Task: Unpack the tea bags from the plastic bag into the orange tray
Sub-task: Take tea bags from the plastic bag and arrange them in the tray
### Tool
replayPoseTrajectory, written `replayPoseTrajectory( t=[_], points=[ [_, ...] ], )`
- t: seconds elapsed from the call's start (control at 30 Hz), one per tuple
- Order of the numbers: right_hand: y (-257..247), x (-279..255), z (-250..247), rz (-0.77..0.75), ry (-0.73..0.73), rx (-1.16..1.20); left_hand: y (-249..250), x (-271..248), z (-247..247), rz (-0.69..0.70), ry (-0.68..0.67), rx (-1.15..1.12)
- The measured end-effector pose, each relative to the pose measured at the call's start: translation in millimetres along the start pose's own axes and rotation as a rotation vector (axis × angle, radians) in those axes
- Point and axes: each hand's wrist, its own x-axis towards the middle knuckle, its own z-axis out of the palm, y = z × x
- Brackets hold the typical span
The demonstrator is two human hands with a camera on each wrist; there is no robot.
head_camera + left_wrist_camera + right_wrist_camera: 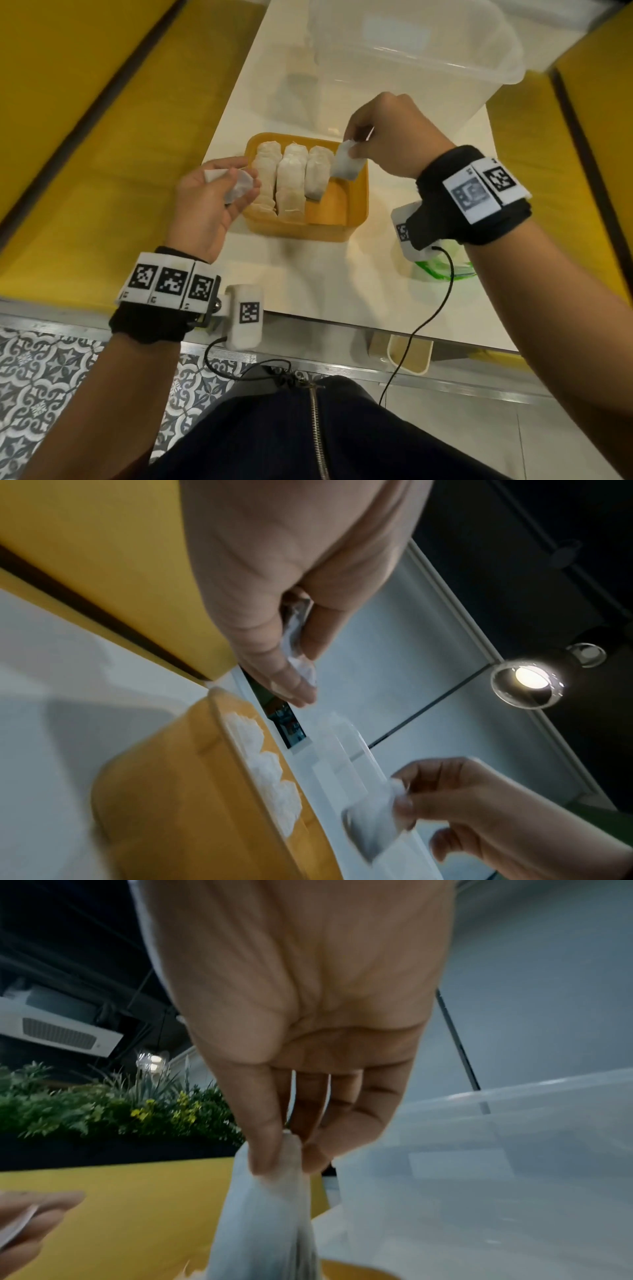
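The orange tray (358, 205) sits mid-table and holds three rows of tea bags (291, 181); its right-hand strip is bare. My right hand (354, 145) pinches one tea bag (346, 166) by its top edge, and it hangs over the tray's far right part. The right wrist view shows the same tea bag (263, 1218) dangling from my fingertips (270, 1153). My left hand (239, 192), just left of the tray, holds a small crumpled translucent piece (241, 183); I cannot tell whether it is a wrapper or a tea bag. The green-zipped plastic bag (442, 270) lies under my right wrist.
A large clear plastic tub (411, 51) stands right behind the tray. Yellow benches (85, 137) flank the white table (308, 274) on both sides. A small cream bin (409, 353) sits below the table's near edge. Wrist camera cables hang over that edge.
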Motion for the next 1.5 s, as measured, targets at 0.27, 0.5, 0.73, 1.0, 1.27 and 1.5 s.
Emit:
replayPoseTrajectory(
  t=[0.27, 0.5, 0.73, 1.0, 1.27, 1.5],
  points=[
    [-23.4, 37.0, 42.7, 0.041, -0.272, -0.106, -0.7, 6.1, -14.8, 0.013, 0.055, -0.047],
    [-27.8, 50.3, 62.6, 0.126, -0.397, -0.281, -0.9, 9.3, -26.5, 0.013, 0.059, -0.059],
    [-27.1, 54.3, 45.3, 0.191, -0.439, -0.246, 0.8, 10.8, -30.9, -0.002, 0.089, -0.047],
    [-18.9, 47.3, 54.0, 0.203, -0.482, -0.295, 1.1, 12.9, -25.1, -0.014, 0.052, -0.037],
    [-19.6, 50.4, 63.2, 0.141, -0.375, -0.263, 0.0, 16.6, -25.6, -0.08, 0.04, -0.088],
    [-15.5, 53.0, 57.4, 0.165, -0.326, -0.266, 3.7, 9.1, -15.7, -0.129, -0.133, -0.099]
  ],
)
